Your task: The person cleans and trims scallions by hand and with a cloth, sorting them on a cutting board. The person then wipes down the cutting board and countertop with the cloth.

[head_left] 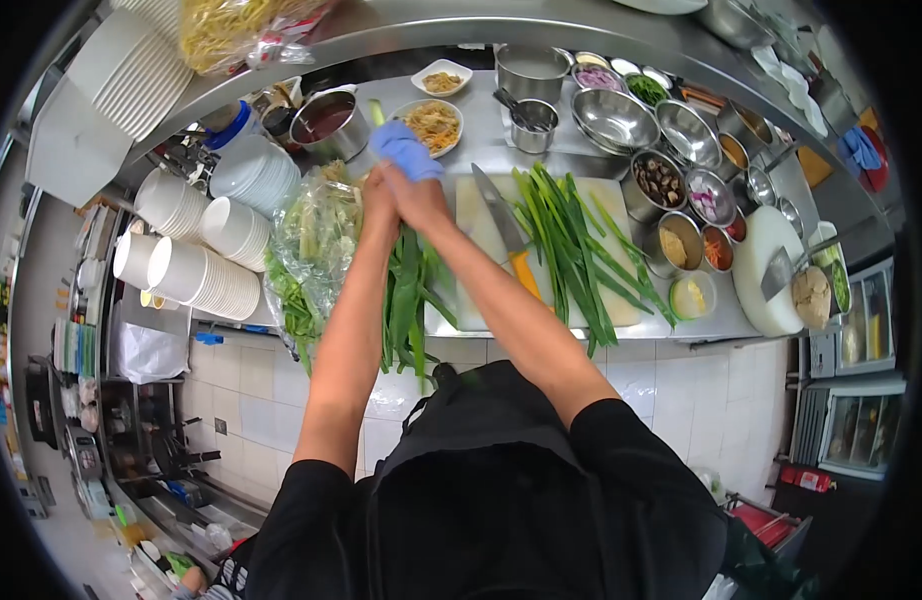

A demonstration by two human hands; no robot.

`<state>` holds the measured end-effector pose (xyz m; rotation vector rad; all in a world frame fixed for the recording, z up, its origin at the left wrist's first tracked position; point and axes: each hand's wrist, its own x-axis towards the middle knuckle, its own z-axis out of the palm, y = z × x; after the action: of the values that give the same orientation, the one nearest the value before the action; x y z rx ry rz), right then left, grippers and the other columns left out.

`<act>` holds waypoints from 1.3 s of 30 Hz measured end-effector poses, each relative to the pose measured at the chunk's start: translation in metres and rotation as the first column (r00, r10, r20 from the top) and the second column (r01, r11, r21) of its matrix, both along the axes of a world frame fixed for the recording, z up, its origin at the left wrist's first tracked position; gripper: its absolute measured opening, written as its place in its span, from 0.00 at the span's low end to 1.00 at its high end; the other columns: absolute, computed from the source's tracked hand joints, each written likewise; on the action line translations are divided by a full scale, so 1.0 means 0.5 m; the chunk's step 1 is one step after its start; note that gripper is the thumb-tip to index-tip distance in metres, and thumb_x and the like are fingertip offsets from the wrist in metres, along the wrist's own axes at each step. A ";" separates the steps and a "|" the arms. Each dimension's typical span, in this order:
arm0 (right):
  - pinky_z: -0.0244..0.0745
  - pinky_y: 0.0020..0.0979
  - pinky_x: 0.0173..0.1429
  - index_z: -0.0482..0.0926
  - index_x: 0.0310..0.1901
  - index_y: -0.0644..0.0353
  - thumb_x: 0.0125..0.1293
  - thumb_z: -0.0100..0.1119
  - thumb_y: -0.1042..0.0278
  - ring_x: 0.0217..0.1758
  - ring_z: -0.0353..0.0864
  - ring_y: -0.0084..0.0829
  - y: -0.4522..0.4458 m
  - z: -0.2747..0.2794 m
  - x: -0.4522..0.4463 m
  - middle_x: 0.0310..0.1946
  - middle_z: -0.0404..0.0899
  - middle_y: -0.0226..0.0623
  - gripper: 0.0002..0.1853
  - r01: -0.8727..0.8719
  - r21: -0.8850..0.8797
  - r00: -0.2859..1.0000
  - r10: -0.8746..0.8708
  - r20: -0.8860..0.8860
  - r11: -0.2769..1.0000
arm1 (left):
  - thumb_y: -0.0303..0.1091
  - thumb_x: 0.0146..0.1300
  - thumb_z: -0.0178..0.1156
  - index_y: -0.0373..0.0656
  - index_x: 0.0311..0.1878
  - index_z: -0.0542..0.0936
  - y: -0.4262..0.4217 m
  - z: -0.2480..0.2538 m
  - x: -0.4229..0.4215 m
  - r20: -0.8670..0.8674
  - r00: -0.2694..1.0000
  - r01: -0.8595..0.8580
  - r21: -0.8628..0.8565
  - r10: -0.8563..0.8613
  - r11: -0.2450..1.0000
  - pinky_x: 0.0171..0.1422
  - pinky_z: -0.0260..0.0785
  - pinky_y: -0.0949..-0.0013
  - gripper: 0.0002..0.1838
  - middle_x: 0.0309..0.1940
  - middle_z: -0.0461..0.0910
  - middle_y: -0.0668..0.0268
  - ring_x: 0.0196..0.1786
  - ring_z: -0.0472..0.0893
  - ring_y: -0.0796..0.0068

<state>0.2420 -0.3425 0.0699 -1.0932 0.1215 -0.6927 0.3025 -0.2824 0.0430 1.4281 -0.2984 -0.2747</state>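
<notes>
A crumpled light-blue cloth (409,150) is clutched snugly by the left hand (379,192) and right hand (419,192), left of the white rectangular cutting board (624,312) (whether any long green leafy stalks (408,290) are wrapped inside can't be told). Probably light, pretty floppy; best gripped mid-bunch.

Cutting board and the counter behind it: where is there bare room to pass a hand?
Bare: a strip of the cutting board between right forearm and knife; the steel counter between food plate and small pot. Crowded: the board's middle, with green stalks, and the counter's right side, with steel bowls.
</notes>
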 end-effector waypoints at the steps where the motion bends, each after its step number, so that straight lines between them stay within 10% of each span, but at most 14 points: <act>1: 0.68 0.31 0.51 0.77 0.36 0.61 0.63 0.51 0.65 0.47 0.75 0.31 0.010 -0.004 -0.002 0.41 0.77 0.39 0.09 0.262 -0.549 0.952 -0.304 0.015 0.794 | 0.35 0.68 0.41 0.39 0.51 0.73 -0.014 0.001 0.001 -0.008 0.999 -0.038 -0.088 0.037 0.995 0.45 0.71 0.67 0.16 0.42 0.77 0.61 0.39 0.77 0.69; 4: 0.71 0.35 0.47 0.75 0.42 0.60 0.60 0.52 0.69 0.43 0.77 0.37 -0.027 -0.004 -0.020 0.40 0.75 0.44 0.10 0.239 -0.734 0.971 -0.161 0.177 0.636 | 0.35 0.69 0.40 0.39 0.51 0.73 -0.030 0.026 0.008 0.124 0.985 -0.090 -0.215 0.118 0.972 0.52 0.70 0.68 0.16 0.46 0.77 0.61 0.45 0.77 0.70; 6: 0.71 0.34 0.46 0.76 0.40 0.61 0.59 0.52 0.70 0.42 0.77 0.37 -0.047 0.002 -0.043 0.38 0.76 0.43 0.08 0.174 -0.685 0.985 -0.140 0.105 0.707 | 0.35 0.69 0.46 0.39 0.47 0.74 -0.025 0.022 0.032 -0.164 0.986 -0.060 -0.450 -0.017 0.891 0.41 0.72 0.71 0.12 0.38 0.78 0.65 0.37 0.77 0.74; 13: 0.71 0.31 0.43 0.79 0.32 0.65 0.57 0.59 0.66 0.36 0.78 0.36 -0.112 0.064 -0.056 0.29 0.79 0.41 0.09 0.163 -0.509 0.986 -0.151 0.065 0.845 | 0.37 0.68 0.49 0.40 0.40 0.73 -0.046 0.045 -0.056 0.189 0.979 -0.058 -0.091 0.074 0.994 0.36 0.67 0.73 0.10 0.32 0.76 0.68 0.33 0.74 0.80; 16: 0.70 0.34 0.44 0.78 0.35 0.64 0.56 0.60 0.64 0.37 0.79 0.36 -0.085 0.047 -0.078 0.30 0.79 0.41 0.12 0.288 -0.562 0.958 -0.230 0.173 0.775 | 0.35 0.68 0.49 0.39 0.40 0.73 -0.044 0.077 -0.037 0.020 0.982 -0.167 -0.364 0.187 0.916 0.36 0.67 0.74 0.10 0.31 0.76 0.68 0.33 0.74 0.80; 18: 0.70 0.33 0.48 0.76 0.42 0.64 0.57 0.61 0.62 0.42 0.78 0.30 -0.106 0.040 -0.131 0.37 0.80 0.39 0.16 -0.337 -0.741 0.931 0.090 -0.353 0.580 | 0.35 0.69 0.47 0.38 0.39 0.73 -0.011 0.084 -0.010 -0.016 0.973 -0.223 -0.324 0.230 0.919 0.38 0.68 0.73 0.10 0.30 0.76 0.67 0.33 0.74 0.79; 19: 0.70 0.33 0.48 0.76 0.42 0.64 0.57 0.61 0.62 0.42 0.78 0.30 -0.099 0.040 -0.122 0.37 0.80 0.39 0.16 -0.353 -0.734 0.927 0.112 -0.357 0.580 | 0.35 0.69 0.47 0.38 0.41 0.72 0.002 0.097 -0.009 -0.061 0.987 -0.158 -0.357 0.146 0.921 0.40 0.68 0.73 0.10 0.30 0.76 0.67 0.33 0.74 0.78; 21: 0.68 0.33 0.54 0.76 0.45 0.64 0.57 0.61 0.62 0.49 0.75 0.29 -0.106 0.036 -0.120 0.44 0.78 0.38 0.18 -0.269 -0.320 0.962 0.235 -0.143 0.908 | 0.37 0.68 0.50 0.39 0.47 0.69 0.014 0.095 -0.017 -0.125 0.992 -0.057 -0.422 0.004 0.905 0.44 0.69 0.72 0.12 0.32 0.76 0.67 0.35 0.75 0.76; 28: 0.64 0.35 0.58 0.71 0.52 0.65 0.54 0.64 0.60 0.54 0.71 0.32 -0.053 -0.024 -0.085 0.50 0.73 0.42 0.27 -0.070 -0.536 0.996 0.090 0.011 0.842 | 0.36 0.65 0.55 0.40 0.47 0.67 -0.024 0.103 0.006 0.002 0.986 -0.147 -0.443 0.165 0.885 0.43 0.71 0.70 0.13 0.36 0.74 0.63 0.34 0.76 0.74; 30: 0.54 0.35 0.66 0.69 0.55 0.63 0.52 0.65 0.55 0.60 0.65 0.41 -0.055 -0.060 -0.166 0.53 0.70 0.45 0.31 -0.221 -0.684 0.973 0.108 -0.204 0.696 | 0.36 0.66 0.53 0.41 0.46 0.66 0.000 0.100 0.033 -0.045 0.988 -0.151 -0.489 0.148 0.859 0.41 0.73 0.65 0.12 0.34 0.73 0.62 0.33 0.77 0.70; 36: 0.67 0.35 0.54 0.71 0.52 0.63 0.43 0.74 0.57 0.47 0.73 0.34 -0.169 -0.102 -0.448 0.42 0.72 0.39 0.34 -0.465 -0.554 0.864 0.219 -0.453 0.690 | 0.37 0.69 0.46 0.42 0.38 0.66 0.017 0.082 0.063 -0.325 0.942 -0.240 -0.478 0.084 0.845 0.35 0.73 0.59 0.08 0.27 0.71 0.64 0.27 0.75 0.65; 39: 0.68 0.32 0.51 0.71 0.52 0.64 0.45 0.74 0.60 0.46 0.71 0.28 -0.271 -0.106 -0.629 0.41 0.71 0.33 0.33 -0.346 -0.350 0.835 0.116 -0.537 0.871 | 0.36 0.68 0.46 0.41 0.31 0.67 -0.061 -0.021 -0.001 -0.368 0.921 -0.238 -0.273 0.127 0.932 0.27 0.70 0.63 0.10 0.19 0.70 0.64 0.21 0.72 0.68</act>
<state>-0.0727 -0.4780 0.0167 -1.6814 0.2815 -0.1880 0.3021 -0.3130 0.0322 1.0597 0.0823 -0.3029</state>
